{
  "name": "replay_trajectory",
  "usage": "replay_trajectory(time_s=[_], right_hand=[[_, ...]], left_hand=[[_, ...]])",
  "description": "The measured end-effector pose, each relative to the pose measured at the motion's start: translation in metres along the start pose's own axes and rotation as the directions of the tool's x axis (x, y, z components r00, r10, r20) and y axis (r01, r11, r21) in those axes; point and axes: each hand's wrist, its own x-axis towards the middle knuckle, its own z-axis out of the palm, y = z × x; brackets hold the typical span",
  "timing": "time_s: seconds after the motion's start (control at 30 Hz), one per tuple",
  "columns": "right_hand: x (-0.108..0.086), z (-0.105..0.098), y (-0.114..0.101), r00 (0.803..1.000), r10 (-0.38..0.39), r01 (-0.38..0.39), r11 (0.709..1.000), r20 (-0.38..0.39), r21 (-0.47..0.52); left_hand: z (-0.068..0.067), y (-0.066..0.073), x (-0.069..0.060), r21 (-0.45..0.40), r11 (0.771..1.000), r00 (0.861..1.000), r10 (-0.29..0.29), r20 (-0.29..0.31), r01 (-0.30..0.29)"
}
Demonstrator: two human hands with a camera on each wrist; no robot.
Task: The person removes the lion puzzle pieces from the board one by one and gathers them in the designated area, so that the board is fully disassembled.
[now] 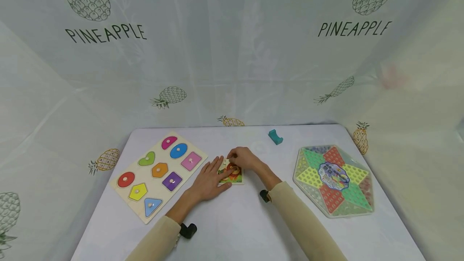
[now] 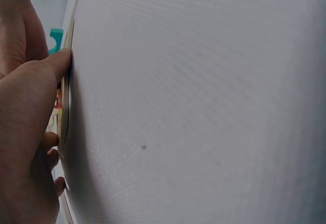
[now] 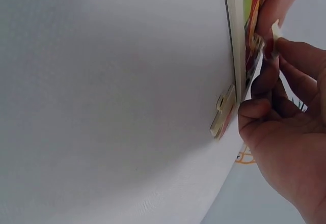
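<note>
Lying flat on the white table [image 1: 232, 228], between a knobbed shape puzzle board [image 1: 154, 188] and a hexagonal Chinese checkers board [image 1: 333, 175], a small jigsaw picture board [image 1: 237, 178] is noted. It is partly covered by the left hand [image 1: 211, 180], whose fingers are spread and extended; nothing is seen gripped by them, and the thumb tip is placed at the near edge. By the right hand [image 1: 244, 158], with fingers bent, a pale-edged jigsaw piece [image 3: 275, 30] appears to be pinched at the fingertips; its outline is largely hidden. A loose jigsaw piece [image 3: 224, 113] is seen just beside the board. Judged by the pale edges, thin wood or stiff card is presumed: light, rigid and readily slid if not braced. The printed face is likely smooth, and tabs could be chipped if forced. Pieces are best taken by opposite side edges, clear of the tabs; the board is best steadied at its rim.
</note>
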Motion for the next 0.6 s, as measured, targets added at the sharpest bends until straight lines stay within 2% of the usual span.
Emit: replay_trajectory(time_s=[0.3, 0.6], right_hand=[[-0.0037, -0.0027, -0.0007, 1.0, 0.021, -0.021, 1.0, 0.008, 0.02], [-0.0077, -0.0062, 0.0045, 1.0, -0.001, 0.001, 1.0, -0.023, 0.031]], left_hand=[[-0.0011, -0.0002, -0.0003, 0.0, 1.0, 1.0, -0.004, 0.015, 0.004], [-0.0006, -0.0004, 0.0005, 0.008, 1.0, 1.0, 0.004, 0.006, -0.004]])
